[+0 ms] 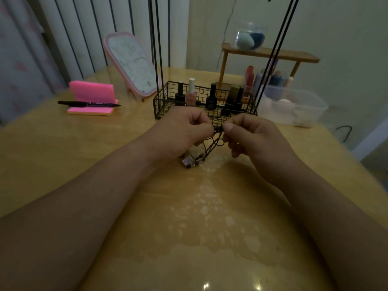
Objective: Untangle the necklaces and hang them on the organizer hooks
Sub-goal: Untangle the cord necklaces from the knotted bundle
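Left hand (pixel 184 131) and right hand (pixel 249 135) hold tangled necklaces (pixel 212 148) above a desk (pixel 117 164).
Fingers (pixel 228 127) of both pinch the dark cords; the marker (pixel 88 103) print is too blurred to read.

Necklaces (pixel 212 143): thin dark cords, tangled in one bunch; top of tangle pinched betw. left hand (pixel 180 131) and right hand (pixel 252 135), fingertips close together; loops hang below hands; small dark beads + squarish pale pendant (pixel 187 161) at lower end, down at table (pixel 105 164), contact unclear. Organizer (pixel 161 101): black wire basket base, upright, just behind hands; thin black rods (pixel 156 38) rise in pairs from both ends, run out of top edge; hooks cut off, no detail.
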Demonstrator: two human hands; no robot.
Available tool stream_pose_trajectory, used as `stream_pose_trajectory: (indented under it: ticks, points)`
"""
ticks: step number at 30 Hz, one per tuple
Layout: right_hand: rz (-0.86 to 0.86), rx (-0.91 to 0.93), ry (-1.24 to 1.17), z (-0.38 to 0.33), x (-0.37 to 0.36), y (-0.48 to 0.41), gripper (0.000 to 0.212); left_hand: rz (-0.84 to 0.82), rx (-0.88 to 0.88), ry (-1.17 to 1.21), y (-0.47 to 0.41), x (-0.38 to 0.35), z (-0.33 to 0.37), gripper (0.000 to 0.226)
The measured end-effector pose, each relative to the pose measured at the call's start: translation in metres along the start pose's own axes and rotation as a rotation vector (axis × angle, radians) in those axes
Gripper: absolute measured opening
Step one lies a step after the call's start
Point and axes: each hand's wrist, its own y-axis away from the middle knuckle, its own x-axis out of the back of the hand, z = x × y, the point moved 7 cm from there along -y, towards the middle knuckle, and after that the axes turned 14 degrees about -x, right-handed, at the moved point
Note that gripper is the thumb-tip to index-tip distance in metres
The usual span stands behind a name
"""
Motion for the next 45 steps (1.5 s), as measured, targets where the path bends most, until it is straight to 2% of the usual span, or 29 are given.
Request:
stream_pose_trajectory:
  ticks: [3,5,7,9,11,15,18,23,26,29,31,34,36,38,41,45]
  points:
    - [-0.145,-0.117,-0.156,0.004,-0.010,0.000,0.019,0.005,0.003,-0.001,0.000,0.000,0.000,0.013]
    - [-0.178,-0.121,-0.046,0.005,-0.013,0.002,0.020,0.012,0.007,-0.003,0.001,0.000,-0.001,0.012]
    - [-0.159,-0.091,0.173,0.004,-0.013,0.004,0.015,0.018,0.007,0.001,0.001,0.001,-0.001,0.011]
    - [-0.137,-0.060,0.287,0.003,-0.015,0.005,0.007,0.012,0.010,-0.002,0.002,0.000,-0.001,0.011]
    - [-0.132,-0.043,0.297,0.003,-0.017,0.005,0.004,0.000,0.011,-0.002,0.002,-0.002,0.000,0.012]
    - [-0.088,0.013,0.335,0.002,-0.017,0.005,0.012,-0.009,0.001,0.017,0.002,-0.003,0.001,0.012]
    - [-0.030,0.076,0.334,-0.002,-0.013,0.005,0.008,-0.009,-0.002,0.015,0.003,-0.003,0.002,0.011]
    - [0.027,0.094,0.228,-0.003,-0.004,0.005,0.014,0.019,0.006,0.002,0.002,-0.001,0.000,0.014]
    - [0.056,0.050,0.048,-0.001,0.003,0.002,0.017,0.045,0.023,-0.003,0.001,0.001,-0.001,0.018]
    - [-0.069,-0.099,-0.227,0.008,0.002,-0.003,0.021,0.052,0.024,-0.012,0.001,0.002,0.001,0.017]
    - [-0.166,-0.167,-0.314,0.010,-0.001,-0.002,0.021,0.056,0.029,-0.024,0.001,0.002,0.000,0.017]
    - [-0.186,-0.202,-0.163,0.011,0.000,-0.002,0.020,0.078,0.034,-0.036,0.000,0.004,-0.002,0.018]
    - [-0.124,-0.193,0.038,0.011,0.002,-0.002,0.027,0.087,0.032,-0.030,0.000,0.005,-0.003,0.020]
    - [-0.028,-0.192,0.107,0.009,0.003,0.000,0.030,0.081,0.025,-0.035,0.001,0.004,-0.003,0.019]
    - [0.134,-0.214,-0.037,0.007,0.010,0.002,0.029,0.068,0.015,-0.074,0.000,0.004,-0.002,0.014]
    - [0.128,-0.298,-0.551,0.015,0.019,-0.005,0.048,0.064,0.013,-0.099,0.000,0.005,-0.003,0.012]
